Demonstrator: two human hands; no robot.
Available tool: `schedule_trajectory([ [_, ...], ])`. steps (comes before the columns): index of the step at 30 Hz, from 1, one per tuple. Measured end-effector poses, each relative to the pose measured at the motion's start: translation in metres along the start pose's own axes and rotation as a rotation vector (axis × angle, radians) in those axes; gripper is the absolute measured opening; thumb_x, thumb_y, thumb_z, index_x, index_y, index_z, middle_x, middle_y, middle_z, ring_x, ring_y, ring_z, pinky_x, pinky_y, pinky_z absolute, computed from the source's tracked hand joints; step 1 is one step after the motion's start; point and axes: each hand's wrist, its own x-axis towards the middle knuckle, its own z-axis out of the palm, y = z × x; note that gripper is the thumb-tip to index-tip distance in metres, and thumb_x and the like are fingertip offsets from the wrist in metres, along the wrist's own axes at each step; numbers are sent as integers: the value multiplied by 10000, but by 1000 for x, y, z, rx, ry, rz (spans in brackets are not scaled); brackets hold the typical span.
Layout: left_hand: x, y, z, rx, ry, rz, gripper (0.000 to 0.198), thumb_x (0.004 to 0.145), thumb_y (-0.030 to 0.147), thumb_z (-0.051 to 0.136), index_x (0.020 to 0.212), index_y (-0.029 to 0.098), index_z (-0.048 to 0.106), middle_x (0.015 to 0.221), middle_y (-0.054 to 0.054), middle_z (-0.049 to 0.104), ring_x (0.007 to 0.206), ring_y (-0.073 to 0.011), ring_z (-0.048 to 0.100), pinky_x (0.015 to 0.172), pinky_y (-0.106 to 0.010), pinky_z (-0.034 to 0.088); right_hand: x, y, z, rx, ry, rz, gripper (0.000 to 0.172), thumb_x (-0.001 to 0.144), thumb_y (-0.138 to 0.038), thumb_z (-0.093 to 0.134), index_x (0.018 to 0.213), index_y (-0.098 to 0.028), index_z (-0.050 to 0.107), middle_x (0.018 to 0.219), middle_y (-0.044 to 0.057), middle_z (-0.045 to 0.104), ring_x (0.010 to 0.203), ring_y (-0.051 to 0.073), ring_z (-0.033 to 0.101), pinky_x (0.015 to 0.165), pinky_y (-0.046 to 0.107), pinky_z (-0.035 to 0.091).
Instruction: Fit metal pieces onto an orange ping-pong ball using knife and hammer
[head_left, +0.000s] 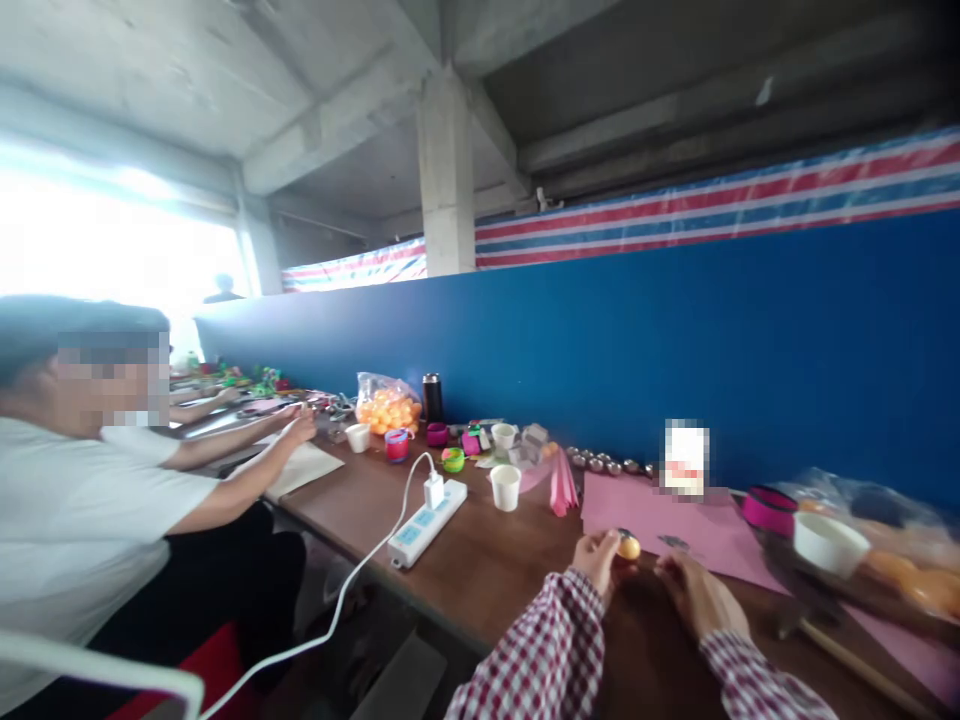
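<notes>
My left hand [596, 562] is closed on a small round orange-yellow ball [628, 546] with a dark, shiny patch on top, held just above the near edge of a pink sheet [622, 505]. To its right, my right hand [701, 592] is closed, thumb and fingers drawn together. Whatever its fingertips may hold is too small and blurred to make out. Small silvery pieces [673, 543] lie on the pink sheet, just beyond the space between my hands.
A white cup [505, 487] and a power strip [427, 523] stand to the left. Silver balls [604, 463] line the sheet's back. A white bowl [829, 543], a magenta roll [769, 508] and a hammer-like tool [847, 655] are right. A co-worker [97, 520] sits at left.
</notes>
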Motion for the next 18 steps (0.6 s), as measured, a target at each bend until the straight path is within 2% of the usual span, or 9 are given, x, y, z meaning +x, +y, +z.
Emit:
schedule_trajectory([
  [4,0,-1,0,-12,-21,12,375,613,375,651,791,49,597,567,-62,604,440,-97,549,420,-194,436,5,12,6,23,-111,-31,184,714,-394,435,693,-247,544,719,4,641,644,172,617,565,249,431],
  [8,-2,0,1,-9,-19,19,368,604,381,649,760,51,601,569,-73,608,456,-118,572,419,-200,439,9,21,11,21,-123,0,233,685,-449,430,723,-254,552,753,22,656,641,208,627,536,282,448],
  [13,-4,0,2,-6,15,30,363,582,387,656,740,63,612,558,-78,609,458,-141,576,482,-270,478,8,25,18,33,-44,27,289,669,-476,411,784,-252,555,833,59,664,669,257,633,533,325,466],
  [18,-5,0,3,-48,17,26,339,573,373,667,706,65,623,571,-84,604,458,-139,564,514,-302,484,3,29,35,132,182,-28,272,681,-444,378,771,-249,545,803,75,652,708,264,620,613,355,465],
])
